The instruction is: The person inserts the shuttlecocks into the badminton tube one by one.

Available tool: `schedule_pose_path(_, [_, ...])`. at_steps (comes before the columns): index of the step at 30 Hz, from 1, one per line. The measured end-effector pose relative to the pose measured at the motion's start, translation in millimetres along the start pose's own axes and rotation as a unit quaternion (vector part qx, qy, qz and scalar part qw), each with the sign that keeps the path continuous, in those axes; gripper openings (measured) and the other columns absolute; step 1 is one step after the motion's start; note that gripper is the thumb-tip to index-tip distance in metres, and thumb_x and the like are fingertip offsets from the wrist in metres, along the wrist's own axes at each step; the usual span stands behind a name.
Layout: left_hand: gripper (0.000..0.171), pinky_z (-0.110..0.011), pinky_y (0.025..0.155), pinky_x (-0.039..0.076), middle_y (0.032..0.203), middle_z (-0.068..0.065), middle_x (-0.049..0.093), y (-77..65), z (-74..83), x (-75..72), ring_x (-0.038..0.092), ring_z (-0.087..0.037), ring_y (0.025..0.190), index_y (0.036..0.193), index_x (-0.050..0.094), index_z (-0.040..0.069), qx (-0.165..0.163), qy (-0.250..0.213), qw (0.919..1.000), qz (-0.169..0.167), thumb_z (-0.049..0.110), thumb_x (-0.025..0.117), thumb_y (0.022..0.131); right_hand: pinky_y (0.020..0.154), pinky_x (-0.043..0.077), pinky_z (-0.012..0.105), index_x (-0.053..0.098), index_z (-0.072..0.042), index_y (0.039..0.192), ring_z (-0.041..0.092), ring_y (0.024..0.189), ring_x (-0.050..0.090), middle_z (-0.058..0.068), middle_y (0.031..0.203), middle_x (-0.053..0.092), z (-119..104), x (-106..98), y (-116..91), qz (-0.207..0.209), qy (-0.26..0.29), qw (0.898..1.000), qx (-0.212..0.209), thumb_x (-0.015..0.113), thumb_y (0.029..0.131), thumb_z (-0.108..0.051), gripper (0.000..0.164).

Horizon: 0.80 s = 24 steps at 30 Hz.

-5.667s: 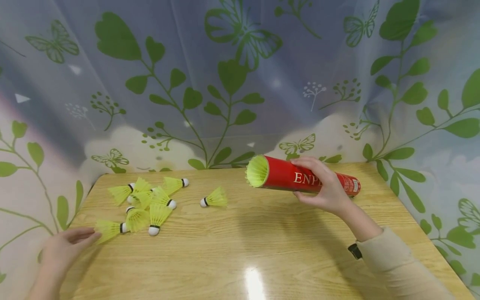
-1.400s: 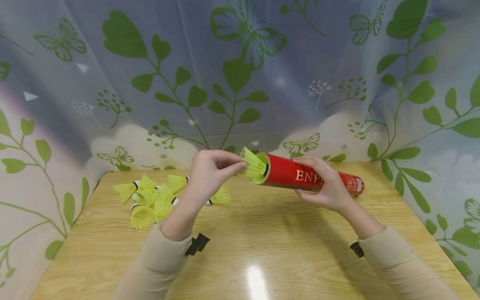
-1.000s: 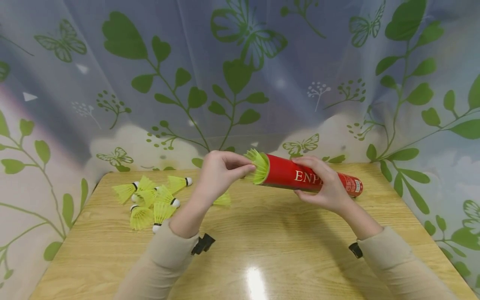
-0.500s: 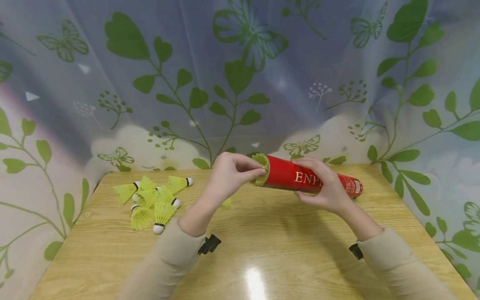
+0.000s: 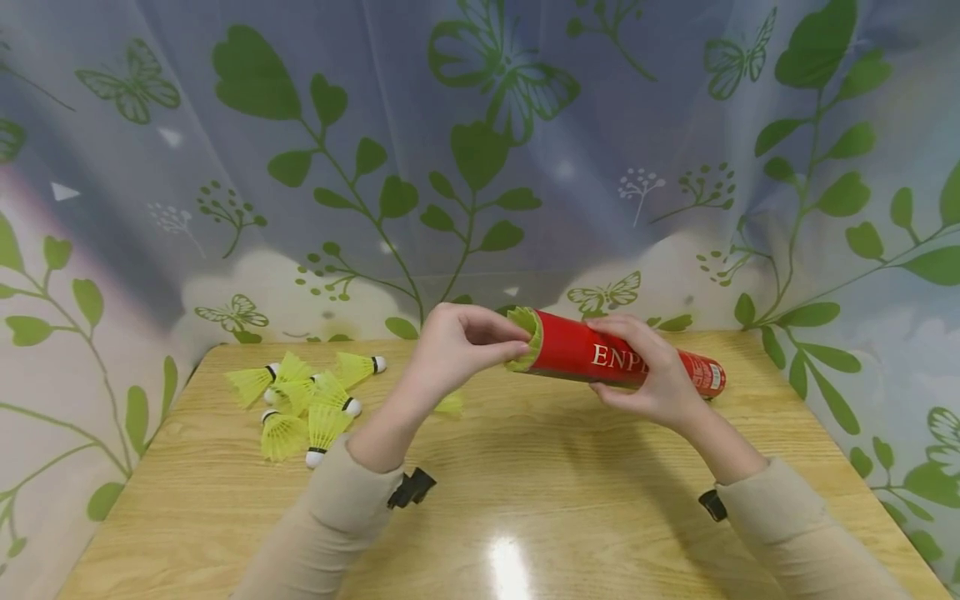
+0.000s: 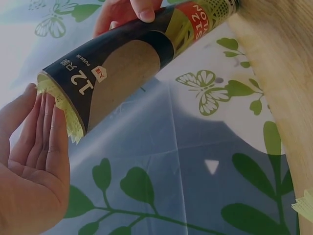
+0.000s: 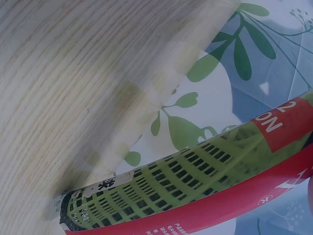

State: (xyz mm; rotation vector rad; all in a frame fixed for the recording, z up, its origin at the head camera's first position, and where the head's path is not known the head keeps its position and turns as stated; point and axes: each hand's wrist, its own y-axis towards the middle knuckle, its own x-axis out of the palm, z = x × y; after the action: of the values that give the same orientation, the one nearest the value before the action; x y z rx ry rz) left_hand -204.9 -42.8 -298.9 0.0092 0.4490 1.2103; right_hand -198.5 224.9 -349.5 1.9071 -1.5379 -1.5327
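In the head view my right hand (image 5: 648, 367) grips a red shuttlecock tube (image 5: 570, 343) round its middle. The tube tilts, its mouth raised to the left and its bottom end close to the table. My left hand (image 5: 465, 350) is at the mouth, thumb and fingertips touching the yellow skirt of a shuttlecock (image 6: 71, 115). Only the skirt's frilled edge sticks out past the rim; the rest is hidden inside. The left wrist view shows the left fingers (image 6: 45, 125) fairly straight against that edge. Through the tube's clear strip (image 7: 161, 183), yellow-green netting shows in the right wrist view.
Several yellow shuttlecocks (image 5: 326, 425) with white heads lie in a loose pile on the left of the wooden table (image 5: 585, 517). A separate shuttlecock (image 5: 452, 403) lies partly behind my left wrist. A leaf-patterned curtain (image 5: 360, 208) hangs along the table's back and sides.
My left hand has taken a shuttlecock from the left pile to the tube's mouth and slid it in up to its skirt edge. My right hand has kept its grip on the tube.
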Motion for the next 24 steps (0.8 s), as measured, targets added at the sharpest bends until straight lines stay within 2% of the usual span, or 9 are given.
schedule_pose_path(8, [0.008, -0.032, 0.063, 0.056, 0.078, 0.002, 0.073, 2.6, -0.5, 0.0, 0.066, -0.016, 0.07, 0.082, 0.077, 0.017, -0.02, 0.0, 0.9998, -0.01, 0.017, 0.08, 0.076, 0.102, 0.037, 0.017, 0.055, 0.005, 0.123, 0.021, 0.122, 0.048, 0.016, 0.127, 0.056, -1, 0, 0, -0.006, -0.007, 1.0, 0.009, 0.079, 0.058, 0.009, 0.07])
schedule_pose_path(15, [0.007, -0.032, 0.063, 0.056, 0.077, 0.001, 0.073, 5.4, -2.0, 2.7, 0.067, -0.017, 0.068, 0.083, 0.077, 0.016, -0.017, -0.003, 0.9997, -0.018, 0.017, 0.08, 0.076, 0.102, 0.037, 0.015, 0.055, 0.006, 0.123, 0.028, 0.12, 0.049, 0.025, 0.122, 0.056, -3, -1, 1, -0.004, -0.01, 1.0, 0.009, 0.079, 0.058, 0.01, 0.07])
schedule_pose_path(20, [0.008, -0.031, 0.064, 0.056, 0.078, 0.002, 0.073, 3.5, -1.4, 2.9, 0.067, -0.016, 0.07, 0.083, 0.076, 0.017, -0.031, -0.001, 0.9994, -0.017, 0.018, 0.08, 0.076, 0.103, 0.036, 0.017, 0.055, 0.004, 0.123, 0.021, 0.124, 0.047, 0.017, 0.127, 0.056, 13, 3, -5, -0.005, -0.01, 1.0, 0.011, 0.081, 0.056, 0.007, 0.072])
schedule_pose_path(24, [0.009, -0.031, 0.065, 0.056, 0.081, 0.002, 0.073, 1.1, -1.3, 0.9, 0.068, -0.016, 0.072, 0.084, 0.076, 0.017, -0.027, -0.008, 0.9995, -0.016, 0.017, 0.08, 0.076, 0.104, 0.037, 0.019, 0.055, -0.001, 0.126, 0.023, 0.124, 0.047, 0.01, 0.131, 0.055, 29, 5, -12, -0.012, -0.017, 1.0, 0.015, 0.082, 0.058, 0.001, 0.074])
